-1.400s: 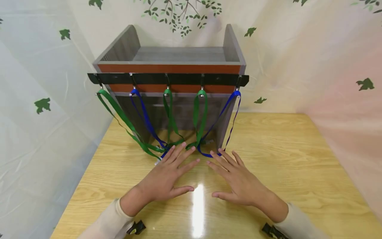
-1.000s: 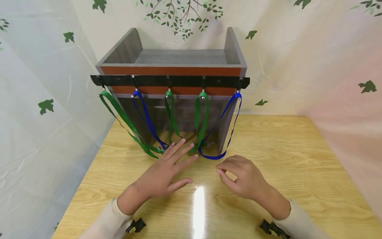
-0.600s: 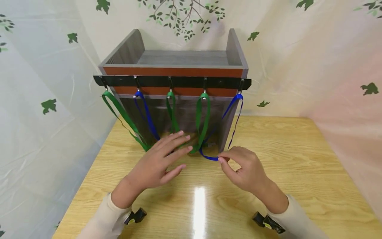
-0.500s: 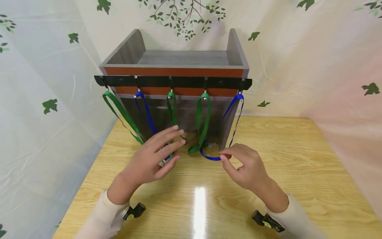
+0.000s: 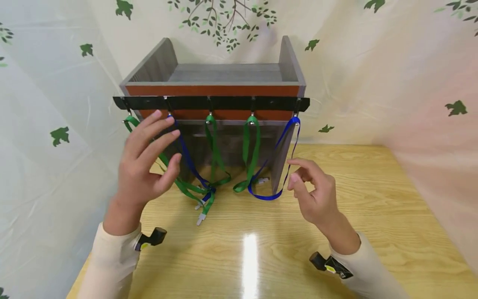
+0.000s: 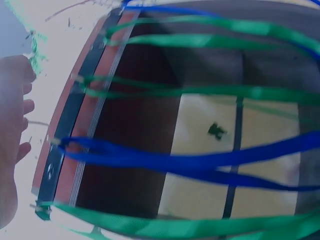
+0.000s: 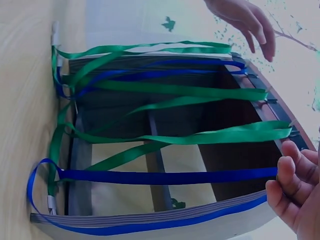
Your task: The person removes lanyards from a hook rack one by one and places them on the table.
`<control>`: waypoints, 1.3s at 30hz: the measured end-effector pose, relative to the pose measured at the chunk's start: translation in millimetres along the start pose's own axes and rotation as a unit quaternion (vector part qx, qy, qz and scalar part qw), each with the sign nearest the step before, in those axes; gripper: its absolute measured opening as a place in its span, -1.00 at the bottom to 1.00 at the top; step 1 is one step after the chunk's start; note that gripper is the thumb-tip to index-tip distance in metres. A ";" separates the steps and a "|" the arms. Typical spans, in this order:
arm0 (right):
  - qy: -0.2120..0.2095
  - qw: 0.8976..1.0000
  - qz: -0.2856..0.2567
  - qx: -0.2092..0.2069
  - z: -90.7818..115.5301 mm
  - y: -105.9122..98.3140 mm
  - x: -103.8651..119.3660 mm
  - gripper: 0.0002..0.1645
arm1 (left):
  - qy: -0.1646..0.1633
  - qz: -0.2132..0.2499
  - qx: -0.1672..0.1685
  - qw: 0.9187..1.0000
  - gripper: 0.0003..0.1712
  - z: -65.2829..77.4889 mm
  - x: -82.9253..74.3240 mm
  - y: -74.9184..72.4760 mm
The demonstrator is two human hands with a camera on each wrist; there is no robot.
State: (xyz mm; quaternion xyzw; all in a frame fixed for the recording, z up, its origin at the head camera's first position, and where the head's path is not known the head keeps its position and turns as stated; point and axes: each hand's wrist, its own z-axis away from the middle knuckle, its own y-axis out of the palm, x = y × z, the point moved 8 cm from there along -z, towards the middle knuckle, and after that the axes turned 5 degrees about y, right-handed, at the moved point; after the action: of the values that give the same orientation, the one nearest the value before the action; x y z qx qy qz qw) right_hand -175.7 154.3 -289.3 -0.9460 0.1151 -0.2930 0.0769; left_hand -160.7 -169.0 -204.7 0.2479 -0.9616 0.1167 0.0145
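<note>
Five hooks' worth of lanyards hang from a black hook rail (image 5: 231,102). My left hand (image 5: 143,162) is raised in front of the rail's left end, fingers spread and slightly bent, holding nothing. It partly covers the leftmost green lanyard (image 5: 130,119) and the top of a blue lanyard (image 5: 188,154). My right hand (image 5: 317,197) hovers beside the rightmost blue lanyard (image 5: 265,197), its fingers loosely bent and thumb apart from the index finger. Between them hang two green lanyards (image 5: 213,143). In the right wrist view, the right fingers (image 7: 287,172) overlap the blue strap (image 7: 165,177).
The rail is fixed across a grey wooden shelf (image 5: 228,74) with a red-brown front band. White lanyard clips (image 5: 201,219) lie on the wooden table (image 5: 354,199). Leaf-printed cloth (image 5: 347,74) hangs behind and at both sides.
My left hand has moved up and left from low over the lanyards to the rail's left end. The right hand has let go of the blue lanyard's lower loop and risen slightly.
</note>
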 end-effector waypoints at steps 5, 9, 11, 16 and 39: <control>0.027 0.998 -0.041 -0.034 -10.7 -1.7 -9.3 -0.50 | -0.036 -0.030 -0.061 0.997 -0.44 -7.4 24.4 -17.0; 0.048 0.995 -0.064 -0.051 -17.0 -3.1 -17.1 -0.57 | -0.076 -0.025 -0.113 0.990 -0.27 -12.0 48.3 -30.7; 0.060 0.994 -0.067 -0.054 -18.6 -4.0 -20.7 -0.58 | -0.098 -0.018 -0.127 0.987 -0.15 -15.0 60.0 -35.5; 0.079 0.992 -0.072 -0.063 -21.2 -6.5 -25.1 -0.58 | -0.128 0.017 -0.133 0.983 0.09 -20.8 84.3 -37.5; 0.128 0.990 -0.057 -0.029 -35.2 -4.8 -20.7 -0.57 | -0.132 -0.011 -0.042 0.990 -0.28 -31.5 107.2 -29.7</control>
State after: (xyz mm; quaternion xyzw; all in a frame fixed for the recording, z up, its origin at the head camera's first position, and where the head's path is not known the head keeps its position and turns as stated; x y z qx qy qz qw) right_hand -211.6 161.7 -270.6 -0.9076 0.0785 -0.4120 0.0174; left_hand -241.3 -237.7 -158.4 0.2705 -0.9565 0.0422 -0.1012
